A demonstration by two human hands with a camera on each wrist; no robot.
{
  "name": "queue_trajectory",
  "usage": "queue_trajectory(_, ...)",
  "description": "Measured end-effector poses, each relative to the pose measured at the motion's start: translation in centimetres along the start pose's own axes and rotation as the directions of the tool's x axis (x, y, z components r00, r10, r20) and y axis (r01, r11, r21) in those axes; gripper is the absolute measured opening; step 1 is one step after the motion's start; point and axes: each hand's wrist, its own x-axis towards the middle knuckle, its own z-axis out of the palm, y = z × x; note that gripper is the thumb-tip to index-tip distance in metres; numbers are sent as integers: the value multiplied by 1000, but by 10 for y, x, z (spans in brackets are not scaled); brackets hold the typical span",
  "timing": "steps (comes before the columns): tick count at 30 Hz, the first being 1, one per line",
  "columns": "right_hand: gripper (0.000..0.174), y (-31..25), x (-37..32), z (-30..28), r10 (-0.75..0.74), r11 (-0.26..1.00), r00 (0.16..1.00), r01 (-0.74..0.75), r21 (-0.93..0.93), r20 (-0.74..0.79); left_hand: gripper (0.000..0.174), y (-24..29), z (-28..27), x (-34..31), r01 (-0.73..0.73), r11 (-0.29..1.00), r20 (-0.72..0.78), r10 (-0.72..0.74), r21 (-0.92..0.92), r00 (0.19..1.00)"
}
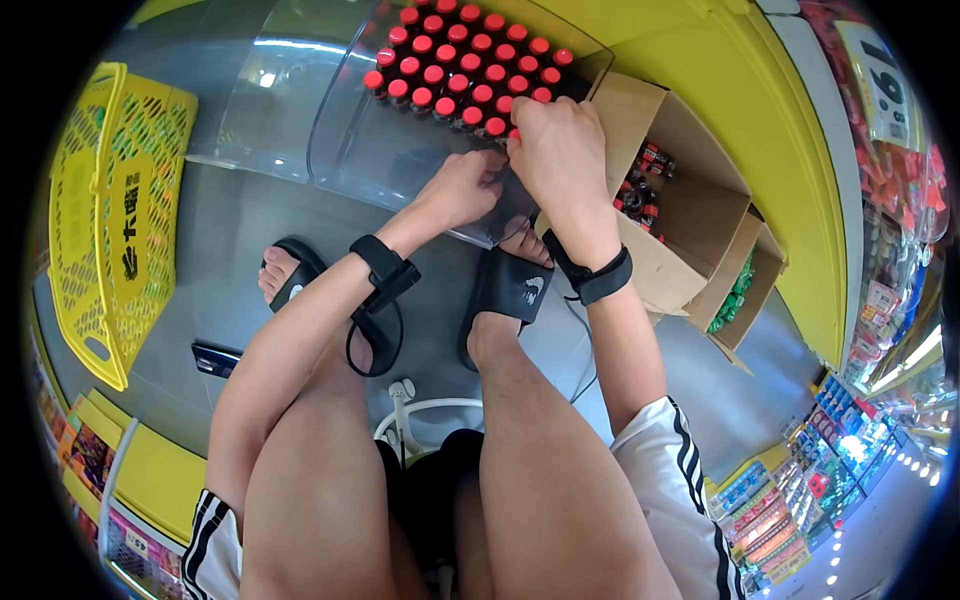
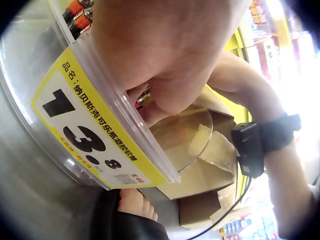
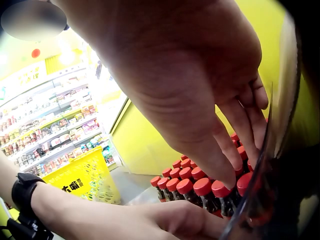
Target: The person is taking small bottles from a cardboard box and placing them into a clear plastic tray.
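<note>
Small dark cola-shaped bottles point(image 1: 470, 62) with red caps stand in close rows in a clear plastic bin point(image 1: 345, 150). My right hand point(image 1: 560, 150) reaches down over the bin's near right corner. In the right wrist view its thumb and fingers close about a red cap point(image 3: 246, 183) at the row's end. My left hand point(image 1: 462, 190) is inside the bin's near side, fingers curled. Between its thumb and finger, the left wrist view shows part of a small dark bottle point(image 2: 143, 97) with red on it, mostly hidden by the hand.
An opened cardboard box point(image 1: 690, 230) beside the bin holds more bottles point(image 1: 640, 190). Behind it, another box point(image 1: 755, 265) holds green packets. A price card point(image 2: 95, 125) fronts the bin. A yellow basket point(image 1: 120, 220) stands at left, and a phone point(image 1: 215, 360) lies on the floor.
</note>
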Motion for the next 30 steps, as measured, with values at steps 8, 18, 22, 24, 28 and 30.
queue_trajectory(8,16,-17,-4,-54,123,976,991,-112,185,-51,22,55,-13,-26,27,983,-301,30,184,953)
queue_trajectory(18,11,28,-38,-91,207,955,973,-177,238,-106,17,122,6,-19,-374,907,-323,419,193,849)
queue_trajectory(22,11,62,-56,-102,277,944,959,-261,200,-59,18,148,26,-16,-385,897,-153,421,218,894)
queue_trajectory(24,12,84,-67,-106,307,940,950,-295,170,-48,18,153,37,-7,-417,875,-112,453,245,885)
queue_trajectory(28,13,117,-87,-106,300,951,954,-297,91,-28,16,159,51,14,-447,829,-20,481,336,876)
queue_trajectory(30,14,133,-93,-100,273,959,962,-270,85,-29,15,167,58,23,-444,822,8,473,357,881)
